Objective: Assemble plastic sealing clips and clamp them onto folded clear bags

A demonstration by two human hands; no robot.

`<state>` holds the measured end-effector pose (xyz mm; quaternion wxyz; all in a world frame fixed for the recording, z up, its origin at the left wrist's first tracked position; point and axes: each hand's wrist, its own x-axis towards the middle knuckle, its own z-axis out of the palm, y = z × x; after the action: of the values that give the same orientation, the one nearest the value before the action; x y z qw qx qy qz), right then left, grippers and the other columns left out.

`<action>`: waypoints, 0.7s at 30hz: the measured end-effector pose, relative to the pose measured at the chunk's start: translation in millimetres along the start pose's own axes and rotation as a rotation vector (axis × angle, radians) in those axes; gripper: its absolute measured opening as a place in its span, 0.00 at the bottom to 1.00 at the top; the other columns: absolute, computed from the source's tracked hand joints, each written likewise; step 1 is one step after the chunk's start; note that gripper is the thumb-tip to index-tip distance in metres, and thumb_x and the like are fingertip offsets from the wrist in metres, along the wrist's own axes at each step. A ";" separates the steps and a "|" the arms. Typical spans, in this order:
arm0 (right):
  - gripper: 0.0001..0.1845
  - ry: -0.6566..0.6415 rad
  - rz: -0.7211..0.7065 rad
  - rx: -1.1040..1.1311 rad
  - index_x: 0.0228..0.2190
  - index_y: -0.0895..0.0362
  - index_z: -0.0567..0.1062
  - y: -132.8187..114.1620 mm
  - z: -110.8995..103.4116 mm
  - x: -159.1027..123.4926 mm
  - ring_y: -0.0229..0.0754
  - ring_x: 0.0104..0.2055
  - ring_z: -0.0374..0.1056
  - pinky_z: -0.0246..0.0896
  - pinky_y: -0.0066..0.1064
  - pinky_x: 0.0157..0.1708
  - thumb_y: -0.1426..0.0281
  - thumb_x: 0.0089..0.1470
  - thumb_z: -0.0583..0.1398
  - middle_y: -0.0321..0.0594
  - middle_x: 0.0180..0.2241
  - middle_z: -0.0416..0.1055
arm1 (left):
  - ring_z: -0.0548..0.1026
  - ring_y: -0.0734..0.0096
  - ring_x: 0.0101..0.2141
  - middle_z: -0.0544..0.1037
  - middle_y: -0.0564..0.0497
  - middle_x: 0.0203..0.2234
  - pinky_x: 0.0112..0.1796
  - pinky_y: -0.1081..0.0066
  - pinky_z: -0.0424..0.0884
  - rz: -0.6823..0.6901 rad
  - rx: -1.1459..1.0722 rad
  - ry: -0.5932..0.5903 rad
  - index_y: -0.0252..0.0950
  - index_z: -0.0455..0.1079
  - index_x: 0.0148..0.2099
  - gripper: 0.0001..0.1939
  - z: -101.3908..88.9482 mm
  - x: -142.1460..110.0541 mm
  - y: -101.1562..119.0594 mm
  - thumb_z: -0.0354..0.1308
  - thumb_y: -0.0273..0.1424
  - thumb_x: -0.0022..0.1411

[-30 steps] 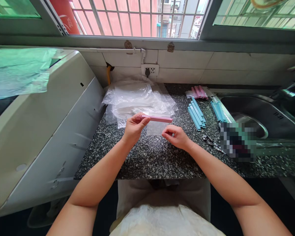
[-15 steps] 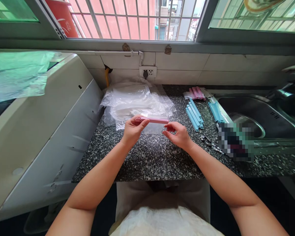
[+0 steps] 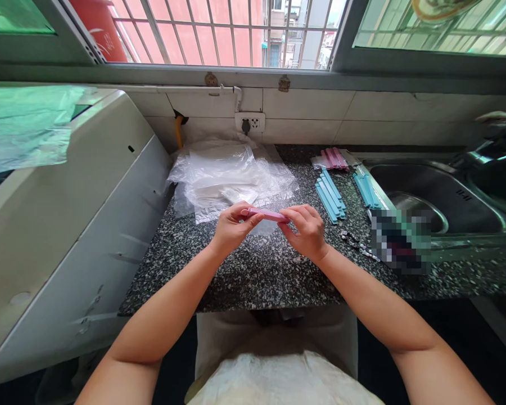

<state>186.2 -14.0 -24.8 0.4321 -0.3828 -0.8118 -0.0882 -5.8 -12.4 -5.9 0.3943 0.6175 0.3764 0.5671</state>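
Observation:
A pink bag sealing clip is stretched between my two hands, above the speckled countertop. My left hand pinches its left end between thumb and fingers. At the other end, my right hand grips the tip with thumb and forefinger. Clear plastic bags lie in a loose pile behind the hands, and part of one shows just beneath the clip. Blue sealing clips lie in a group to the right of my right hand.
More blue clips and a packet of pink clips lie by the steel sink. A blurred-out packet rests at the sink's front corner. On the left stands a large white appliance. A wall socket sits behind the bags.
My right hand has come up to the clip's right end and taken hold of it. The clip has tilted slightly, its right end lower. The camera view has shifted a little to the right.

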 end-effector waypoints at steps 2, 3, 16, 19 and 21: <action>0.08 0.023 -0.025 -0.019 0.37 0.53 0.72 0.1 -0.5 0.1 0.44 0.35 0.67 0.61 0.37 0.37 0.69 0.53 0.58 0.40 0.34 0.75 | 0.61 0.77 0.22 0.65 0.55 0.19 0.25 0.73 0.59 -0.008 -0.009 -0.003 0.36 0.71 0.24 0.11 0.3 -0.3 0.2 0.65 0.38 0.49; 0.07 0.030 -0.033 -0.025 0.37 0.53 0.72 0.1 -0.8 0.3 0.43 0.35 0.67 0.61 0.37 0.36 0.69 0.53 0.58 0.40 0.33 0.75 | 0.61 0.77 0.22 0.65 0.55 0.19 0.25 0.73 0.59 -0.012 -0.011 -0.005 0.37 0.71 0.24 0.11 0.4 -0.3 0.3 0.65 0.38 0.49; 0.07 -0.061 -0.029 -0.064 0.36 0.53 0.73 3.2 -1.0 -0.8 0.42 0.34 0.66 0.60 0.37 0.35 0.68 0.55 0.56 0.40 0.33 0.74 | 0.63 0.76 0.23 0.67 0.54 0.19 0.25 0.72 0.59 0.015 0.065 -0.052 0.36 0.73 0.26 0.10 2.2 -0.5 -0.7 0.65 0.38 0.49; 0.08 -0.103 0.002 -0.015 0.37 0.53 0.73 3.2 -0.2 -1.1 0.43 0.36 0.66 0.61 0.38 0.37 0.68 0.56 0.55 0.42 0.34 0.73 | 0.62 0.76 0.22 0.66 0.54 0.18 0.25 0.72 0.58 0.018 0.060 -0.063 0.36 0.71 0.24 0.12 3.0 -0.7 -2.6 0.65 0.39 0.48; 0.08 -0.104 0.028 0.030 0.37 0.54 0.73 3.0 -0.4 -0.8 0.43 0.38 0.66 0.61 0.39 0.39 0.69 0.56 0.55 0.43 0.35 0.72 | 0.60 0.76 0.21 0.64 0.55 0.17 0.24 0.72 0.57 0.001 0.050 -0.055 0.36 0.70 0.22 0.14 3.8 -0.8 -5.9 0.66 0.40 0.47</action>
<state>188.8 -12.5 -25.8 0.3961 -0.3917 -0.8290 -0.0496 -2.2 -11.0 -11.8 0.3888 0.6427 0.3790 0.5405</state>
